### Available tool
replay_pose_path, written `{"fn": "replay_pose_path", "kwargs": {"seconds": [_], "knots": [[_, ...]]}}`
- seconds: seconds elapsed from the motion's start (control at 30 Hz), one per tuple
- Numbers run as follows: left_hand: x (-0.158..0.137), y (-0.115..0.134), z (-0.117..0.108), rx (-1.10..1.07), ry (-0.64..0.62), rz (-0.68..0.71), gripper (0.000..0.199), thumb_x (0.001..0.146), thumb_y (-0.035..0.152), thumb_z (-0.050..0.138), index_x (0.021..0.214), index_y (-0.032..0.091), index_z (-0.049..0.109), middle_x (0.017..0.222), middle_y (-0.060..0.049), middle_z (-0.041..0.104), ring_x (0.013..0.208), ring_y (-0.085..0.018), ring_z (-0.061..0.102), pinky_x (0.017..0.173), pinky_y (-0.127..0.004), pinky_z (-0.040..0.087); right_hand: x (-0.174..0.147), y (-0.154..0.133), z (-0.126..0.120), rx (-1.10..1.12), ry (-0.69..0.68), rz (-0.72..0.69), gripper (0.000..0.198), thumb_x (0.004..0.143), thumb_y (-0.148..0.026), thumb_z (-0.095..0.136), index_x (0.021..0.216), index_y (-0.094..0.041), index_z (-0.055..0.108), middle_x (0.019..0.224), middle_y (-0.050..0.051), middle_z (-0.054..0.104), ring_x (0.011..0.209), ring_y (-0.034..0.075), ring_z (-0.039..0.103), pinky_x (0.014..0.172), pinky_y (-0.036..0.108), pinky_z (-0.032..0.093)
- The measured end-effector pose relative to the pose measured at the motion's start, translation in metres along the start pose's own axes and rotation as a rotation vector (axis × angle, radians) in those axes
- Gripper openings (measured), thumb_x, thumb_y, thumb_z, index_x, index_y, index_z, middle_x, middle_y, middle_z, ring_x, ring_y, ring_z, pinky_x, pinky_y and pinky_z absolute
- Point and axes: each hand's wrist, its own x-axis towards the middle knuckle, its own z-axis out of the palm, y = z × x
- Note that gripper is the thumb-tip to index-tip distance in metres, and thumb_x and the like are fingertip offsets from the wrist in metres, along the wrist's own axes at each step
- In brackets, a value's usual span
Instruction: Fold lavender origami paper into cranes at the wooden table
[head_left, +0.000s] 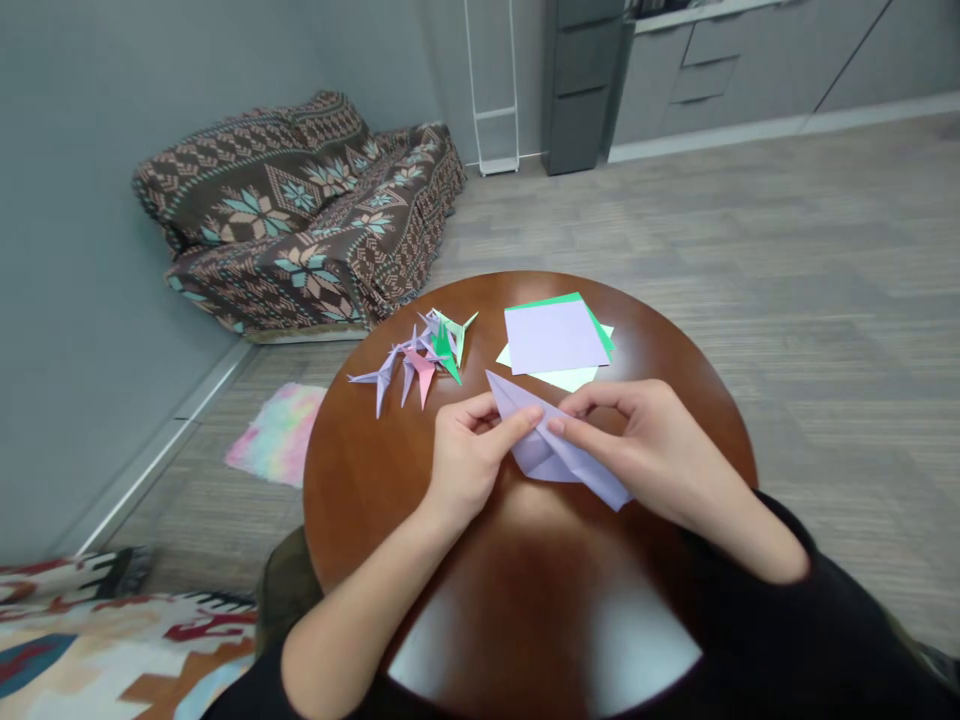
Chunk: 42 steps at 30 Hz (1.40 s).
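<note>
A partly folded sheet of lilac origami paper (551, 462) is held between my two hands, raised a little over the round table. My left hand (474, 445) pinches its left side, thumb on top and fingers behind. From the right, my right hand (634, 435) grips the upper folded edge between thumb and forefinger. The two thumbs nearly meet at the middle of the fold. Just beyond the hands lies a stack of square paper sheets (556, 338), lilac on top with green and pale green edges showing below.
Several folded paper cranes (420, 362) in lilac, pink, green and pale green cluster at the table's far left. The round brown table (352, 500) stands before me. A sofa with a patterned cover (300, 215) is beyond it, and a pastel fluffy mat (277, 435) lies on the floor.
</note>
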Motion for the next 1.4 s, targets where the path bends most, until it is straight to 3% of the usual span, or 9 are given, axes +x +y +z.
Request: {"fn": "replay_pose_path", "kwargs": {"seconds": [0.23,0.47,0.63,0.7,0.77,0.9,1.1,1.4], "knots": [[0.000,0.003,0.004,-0.087,0.021,-0.078,0.015,0.075,0.028,0.087,0.077,0.015,0.081,0.073,-0.002,0.074,0.065,-0.012,0.061,0.065,-0.024,0.050,0.001,0.001,-0.001,-0.011,-0.049,-0.011,0.022,0.091,-0.029,0.067,0.075,-0.016,0.074,0.069,0.000,0.072,0.062,0.013,0.061,0.057,0.024,0.041],[0.007,0.012,0.007,-0.270,0.146,-0.088,0.024,0.067,0.025,0.091,0.059,0.014,0.070,0.058,0.003,0.059,0.055,-0.006,0.053,0.056,-0.018,0.046,0.001,0.002,0.001,-0.013,-0.101,0.026,0.021,0.090,-0.030,0.065,0.075,-0.017,0.072,0.071,0.001,0.072,0.063,0.014,0.061,0.059,0.025,0.042],[0.017,0.018,-0.006,-0.379,0.306,-0.022,0.021,0.067,0.024,0.091,0.068,0.015,0.071,0.070,0.002,0.065,0.066,-0.007,0.061,0.066,-0.016,0.052,0.001,0.002,0.000,-0.023,-0.114,0.056,0.020,0.088,-0.028,0.065,0.072,-0.017,0.072,0.069,0.001,0.071,0.063,0.015,0.061,0.059,0.026,0.042],[0.017,0.017,-0.008,-0.361,0.261,-0.010,0.023,0.071,0.033,0.089,0.074,0.015,0.073,0.074,0.000,0.067,0.069,-0.008,0.063,0.068,-0.019,0.053,0.001,0.002,-0.001,-0.007,-0.081,0.077,0.019,0.087,-0.028,0.066,0.072,-0.017,0.072,0.070,0.002,0.072,0.065,0.016,0.062,0.061,0.026,0.043],[0.013,0.015,-0.007,-0.269,0.126,-0.046,0.026,0.074,0.037,0.087,0.076,0.014,0.074,0.074,-0.001,0.068,0.068,-0.010,0.062,0.066,-0.021,0.052,0.002,0.003,-0.001,0.013,-0.055,0.079,0.019,0.087,-0.028,0.067,0.072,-0.017,0.072,0.072,0.002,0.073,0.067,0.016,0.062,0.062,0.026,0.044],[0.005,0.007,-0.002,-0.069,-0.076,-0.089,0.019,0.076,0.030,0.086,0.082,0.015,0.076,0.076,-0.002,0.071,0.069,-0.012,0.062,0.069,-0.024,0.051,0.004,0.004,-0.001,0.048,-0.050,0.051,0.021,0.088,-0.030,0.067,0.074,-0.016,0.074,0.072,0.002,0.073,0.067,0.016,0.063,0.062,0.026,0.045],[0.005,0.003,-0.004,0.023,0.023,0.071,0.014,0.079,0.029,0.084,0.084,0.018,0.077,0.081,-0.001,0.074,0.071,-0.012,0.062,0.071,-0.023,0.050,0.005,0.005,-0.001,0.115,-0.087,0.065,0.016,0.086,-0.029,0.070,0.079,-0.016,0.074,0.075,0.002,0.074,0.068,0.016,0.064,0.059,0.025,0.043],[0.001,0.002,-0.002,0.026,-0.037,-0.043,0.021,0.076,0.033,0.085,0.087,0.015,0.081,0.083,-0.004,0.078,0.070,-0.017,0.067,0.069,-0.027,0.054,0.004,0.009,-0.001,0.148,-0.076,0.047,0.020,0.088,-0.031,0.070,0.077,-0.015,0.074,0.074,0.002,0.073,0.069,0.015,0.061,0.062,0.025,0.043]]}}
